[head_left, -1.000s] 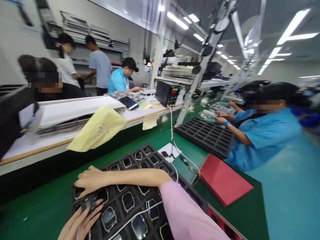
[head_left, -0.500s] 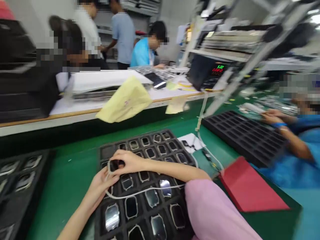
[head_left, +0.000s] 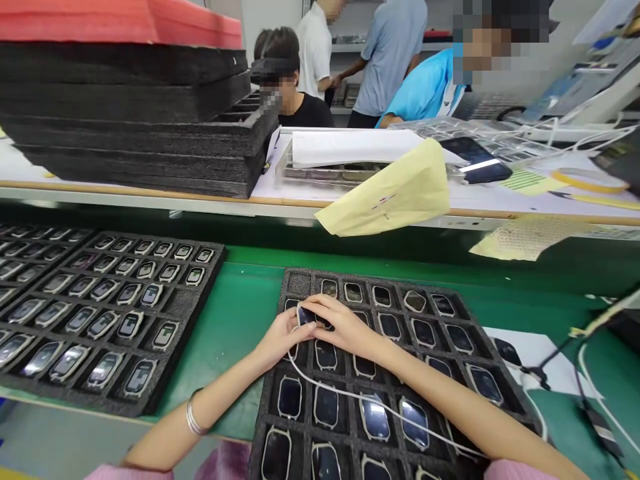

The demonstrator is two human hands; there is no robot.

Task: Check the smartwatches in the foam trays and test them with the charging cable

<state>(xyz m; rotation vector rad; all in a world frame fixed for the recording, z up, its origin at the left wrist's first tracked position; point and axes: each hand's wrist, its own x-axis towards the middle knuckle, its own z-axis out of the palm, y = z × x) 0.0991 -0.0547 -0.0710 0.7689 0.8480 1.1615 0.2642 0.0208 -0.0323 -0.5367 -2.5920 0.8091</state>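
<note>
Head view: left hand and right hand meet above the far-left pockets of the black foam tray — both sets of fingers pinched on a small dark watch body; a white cable trails from it.

left hand and right hand now pinch one watch together above the tray.

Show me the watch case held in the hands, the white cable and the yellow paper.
watch case (head_left: pixel 306 315), head view, on its dark face.
white cable (head_left: pixel 345 393), head view, on its middle stretch.
yellow paper (head_left: pixel 395 193), head view, on the sheet's middle.
</note>
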